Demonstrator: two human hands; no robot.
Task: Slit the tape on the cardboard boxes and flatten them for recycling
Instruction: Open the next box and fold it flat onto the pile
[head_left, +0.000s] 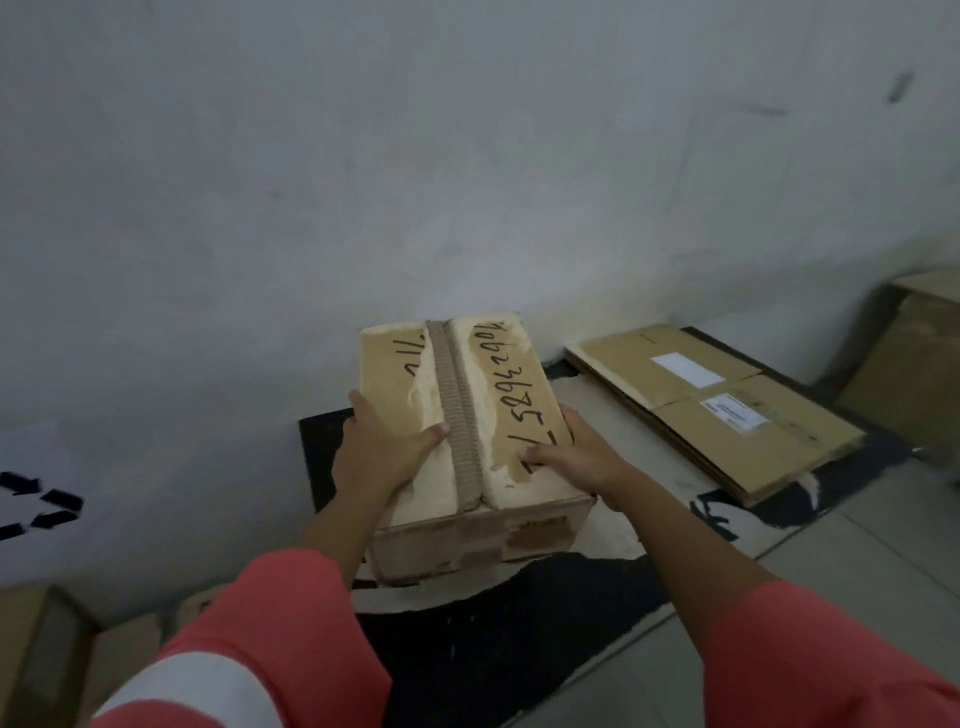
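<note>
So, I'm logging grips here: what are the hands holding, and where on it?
The cardboard box, clasped from both sides: left hand on its left side, right hand on its right side, thumbs lying on top.

Box (467, 395) on mat (493, 649), flattened cardboard (691, 415) to its right, wall (415, 182) behind

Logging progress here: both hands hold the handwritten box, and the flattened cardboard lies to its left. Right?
No: the head view shows the flattened cardboard lying to the right of the box, not its left. The left hand and right hand do hold the box.
</note>
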